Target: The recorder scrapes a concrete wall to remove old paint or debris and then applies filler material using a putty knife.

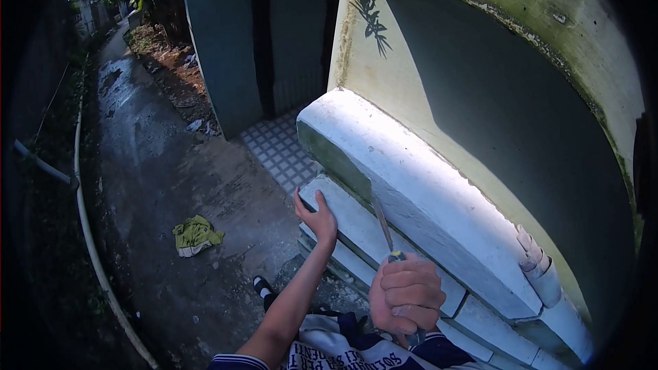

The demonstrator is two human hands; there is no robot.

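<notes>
Head view showed the right hand [409, 294] wrapped around the handle of a thin-bladed hand tool [383, 225], probably a scraper, its grip firm and the blade pointing away from the body. The blade's tip lay at the front face of a white-topped masonry ledge [411, 147], near where green staining met paler surface; contact could not be told for certain. The left hand [319, 222] had its fingers spread, held nothing, and stood at the edge of a lower white slab [329, 196]. Judging by colour, the work looked partway along: the pale stretch [418, 216] of the face seemed done, while the green patch [334, 162] toward the left end seemed left. A yellow-green cloth [197, 233] lay crumpled on the ground, well apart.
</notes>
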